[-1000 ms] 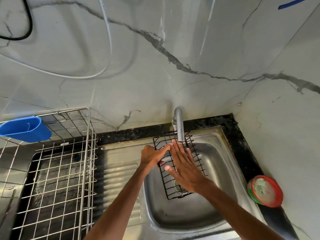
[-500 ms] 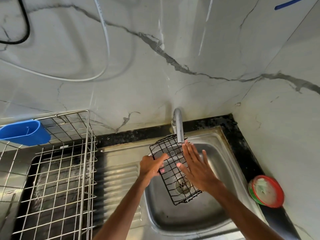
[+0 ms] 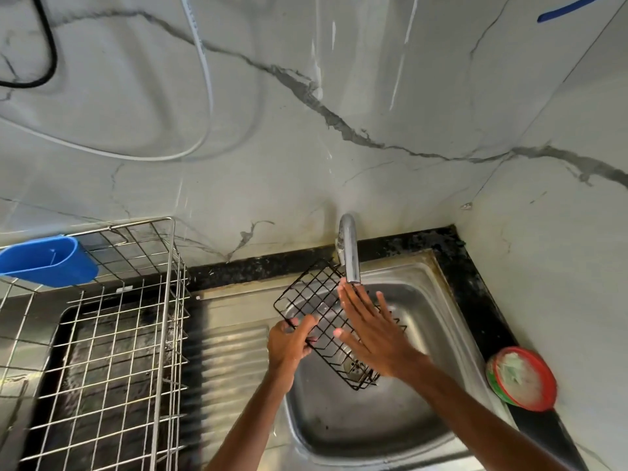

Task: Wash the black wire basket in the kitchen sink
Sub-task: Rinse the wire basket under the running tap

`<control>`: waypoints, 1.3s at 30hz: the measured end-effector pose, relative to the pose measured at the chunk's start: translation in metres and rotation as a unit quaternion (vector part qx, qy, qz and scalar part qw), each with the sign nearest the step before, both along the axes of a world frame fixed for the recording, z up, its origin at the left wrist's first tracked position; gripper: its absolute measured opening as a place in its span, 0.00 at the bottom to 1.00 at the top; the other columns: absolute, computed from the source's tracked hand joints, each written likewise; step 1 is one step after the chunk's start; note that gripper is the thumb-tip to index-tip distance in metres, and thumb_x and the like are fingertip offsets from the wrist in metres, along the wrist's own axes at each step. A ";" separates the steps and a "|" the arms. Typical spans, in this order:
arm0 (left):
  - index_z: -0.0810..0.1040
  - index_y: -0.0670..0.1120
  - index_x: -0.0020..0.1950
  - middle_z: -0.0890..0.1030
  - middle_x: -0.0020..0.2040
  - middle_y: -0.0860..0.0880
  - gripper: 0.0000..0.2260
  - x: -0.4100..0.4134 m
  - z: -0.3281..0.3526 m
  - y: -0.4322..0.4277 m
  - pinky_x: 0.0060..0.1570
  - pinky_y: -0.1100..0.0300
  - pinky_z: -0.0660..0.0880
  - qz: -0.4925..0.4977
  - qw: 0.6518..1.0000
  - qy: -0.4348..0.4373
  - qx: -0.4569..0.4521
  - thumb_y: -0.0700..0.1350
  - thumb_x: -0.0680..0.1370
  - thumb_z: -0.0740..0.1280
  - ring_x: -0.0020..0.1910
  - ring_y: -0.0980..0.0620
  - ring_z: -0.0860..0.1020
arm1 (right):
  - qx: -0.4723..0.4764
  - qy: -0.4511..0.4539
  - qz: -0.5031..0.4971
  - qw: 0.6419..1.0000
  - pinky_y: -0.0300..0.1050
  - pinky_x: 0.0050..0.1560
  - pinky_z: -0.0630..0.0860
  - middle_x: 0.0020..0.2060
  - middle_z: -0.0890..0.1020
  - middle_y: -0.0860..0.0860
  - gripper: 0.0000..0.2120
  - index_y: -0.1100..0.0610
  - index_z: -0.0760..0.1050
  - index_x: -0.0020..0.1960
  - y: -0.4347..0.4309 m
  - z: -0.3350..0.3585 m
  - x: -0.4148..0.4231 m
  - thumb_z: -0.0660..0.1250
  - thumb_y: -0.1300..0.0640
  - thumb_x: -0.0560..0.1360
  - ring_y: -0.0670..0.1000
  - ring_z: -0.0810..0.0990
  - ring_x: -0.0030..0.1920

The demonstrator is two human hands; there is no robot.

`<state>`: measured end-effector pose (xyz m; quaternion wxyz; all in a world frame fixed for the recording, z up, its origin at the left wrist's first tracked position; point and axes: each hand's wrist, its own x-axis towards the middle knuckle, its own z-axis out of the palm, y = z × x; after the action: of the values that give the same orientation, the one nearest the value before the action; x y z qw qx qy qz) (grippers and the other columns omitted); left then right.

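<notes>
Beneath right hand: basket, gripped by left hand.

Mid of black wire basket behind right hand; silver rack partly off-frame left & btm

Wire basket: black, open square grid.
Sink: silver steel; ribbed drainer.
Tap: silver chrome.
Wall: pale grey-white marble pattern, dark grey veins.
Bench: black, pale speckles.
Dish rack: silver wire grid.
Cup: bright blue.
Round tub: red rim, green side, whitish inside, perhaps soap.
Cable: black.
Hose: white.
</notes>
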<state>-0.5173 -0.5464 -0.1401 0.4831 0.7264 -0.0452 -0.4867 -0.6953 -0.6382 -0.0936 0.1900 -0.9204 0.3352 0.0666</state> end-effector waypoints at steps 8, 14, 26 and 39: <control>0.83 0.37 0.55 0.88 0.46 0.38 0.15 -0.011 0.004 -0.006 0.54 0.43 0.84 0.116 0.990 0.081 -0.030 0.47 0.76 0.78 0.49 0.39 0.87 | -0.055 0.004 0.045 0.997 0.59 0.79 0.35 0.80 0.33 0.51 0.38 0.53 0.31 0.81 0.000 -0.003 -0.005 0.38 0.31 0.81 0.50 0.30 0.79; 0.84 0.39 0.49 0.87 0.42 0.40 0.11 -0.021 0.012 -0.025 0.39 0.54 0.83 0.115 0.990 0.070 -0.052 0.47 0.76 0.78 0.41 0.42 0.85 | -0.037 0.002 -0.040 0.999 0.64 0.78 0.35 0.81 0.36 0.53 0.39 0.55 0.36 0.82 -0.002 0.000 0.015 0.40 0.32 0.82 0.54 0.32 0.80; 0.84 0.38 0.52 0.88 0.45 0.39 0.15 -0.024 0.017 -0.019 0.48 0.49 0.85 0.151 0.984 0.089 -0.034 0.47 0.74 0.78 0.46 0.41 0.87 | 0.018 -0.060 -0.229 0.971 0.63 0.79 0.38 0.78 0.28 0.53 0.43 0.52 0.29 0.80 -0.017 -0.013 -0.003 0.29 0.26 0.75 0.54 0.28 0.79; 0.85 0.41 0.53 0.88 0.48 0.40 0.12 -0.018 0.022 -0.011 0.52 0.47 0.85 0.153 0.984 0.081 -0.034 0.45 0.74 0.78 0.49 0.42 0.87 | 0.042 -0.097 -0.219 0.970 0.64 0.79 0.39 0.78 0.28 0.48 0.43 0.52 0.31 0.81 -0.022 -0.015 0.015 0.29 0.27 0.75 0.50 0.29 0.79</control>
<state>-0.5351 -0.5576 -0.1178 0.5781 0.6665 0.0889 -0.4623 -0.6806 -0.6598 -0.1090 0.2702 -0.8176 0.5057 -0.0521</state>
